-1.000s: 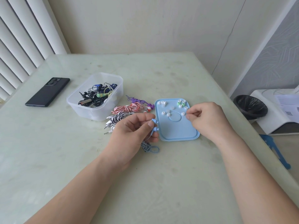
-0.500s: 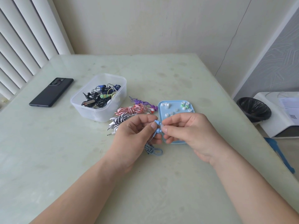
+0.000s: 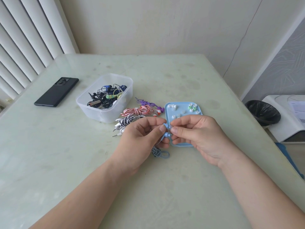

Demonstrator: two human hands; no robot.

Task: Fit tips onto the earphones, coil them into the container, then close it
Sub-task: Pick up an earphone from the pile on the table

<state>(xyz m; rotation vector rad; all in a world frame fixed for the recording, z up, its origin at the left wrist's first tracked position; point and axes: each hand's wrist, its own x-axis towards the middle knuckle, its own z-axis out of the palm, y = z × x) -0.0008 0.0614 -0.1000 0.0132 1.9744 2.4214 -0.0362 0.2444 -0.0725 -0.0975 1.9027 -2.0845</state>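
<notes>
A pale green table (image 3: 49, 154) fills most of the frame, its top mottled with faint marks, and white vertical blinds (image 3: 24, 38) run down the upper left. At the right edge, off the table and lower down, a white unit (image 3: 280, 133) stands with a black-lined bin (image 3: 262, 113) just beside it. Two bare forearms reach up from the bottom edge and meet just right of centre. The left hand (image 3: 140, 138) has its fingers curled and grips the blue earphones (image 3: 165, 126) between thumb and forefinger, both buds poking out toward the right. The right hand (image 3: 198, 134) closes thumb and forefinger in a narrow pinch against the upper bud; whether a tip sits between those fingertips cannot be told. Left of centre sits a clear plastic container (image 3: 99, 114), open and holding a tangle of dark, blue and yellow-green cables. A black phone (image 3: 57, 92) lies flat well to its left, near the blinds. The container's blue lid (image 3: 180, 104) lies flat on the table right of centre, its near end covered by the right hand. Between container and lid lie three coiled earphone bundles close together: a red-and-white bundle (image 3: 140, 111), a black-and-white bundle (image 3: 127, 121) in front of it with plugs pointing left, and a purple bundle (image 3: 146, 103) behind. The blue earphones' cable hangs below the left hand into a small loose coil (image 3: 160, 152) on the table. Scattered on the lid are white tips (image 3: 172, 106) and a few green tips (image 3: 192, 106).
</notes>
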